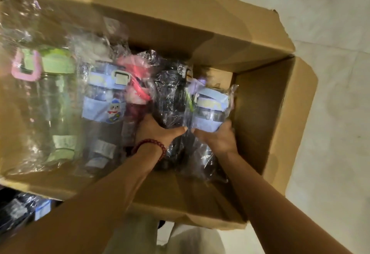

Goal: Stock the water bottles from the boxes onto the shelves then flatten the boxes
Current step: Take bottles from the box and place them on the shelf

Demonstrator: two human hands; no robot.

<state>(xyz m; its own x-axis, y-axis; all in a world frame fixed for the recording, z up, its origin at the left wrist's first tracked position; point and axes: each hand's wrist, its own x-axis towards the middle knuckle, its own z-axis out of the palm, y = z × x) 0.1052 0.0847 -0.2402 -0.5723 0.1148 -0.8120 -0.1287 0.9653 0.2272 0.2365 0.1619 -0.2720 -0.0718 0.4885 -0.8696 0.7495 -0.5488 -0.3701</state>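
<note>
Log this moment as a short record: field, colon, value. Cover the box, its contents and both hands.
container: open cardboard box on a pale floor
contents: plastic-wrapped water bottles lying side by side
left hand: grips the black bottle
right hand: grips the lilac bottle
leftmost bottle: green-lidded bottle with pink handle
shelves: not in view

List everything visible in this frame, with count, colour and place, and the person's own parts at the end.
cardboard box: one, brown, open on the floor
green-lidded bottle: one, clear, pink handle, far left in box
bear-label bottle: one, pale blue, beside it
pink bottle: one, middle of box
black bottle: one, gripped by left hand
blue-lidded bottle: one, gripped by right hand
floor: pale
bracelet: one, dark red, left wrist
left hand
right hand
</note>
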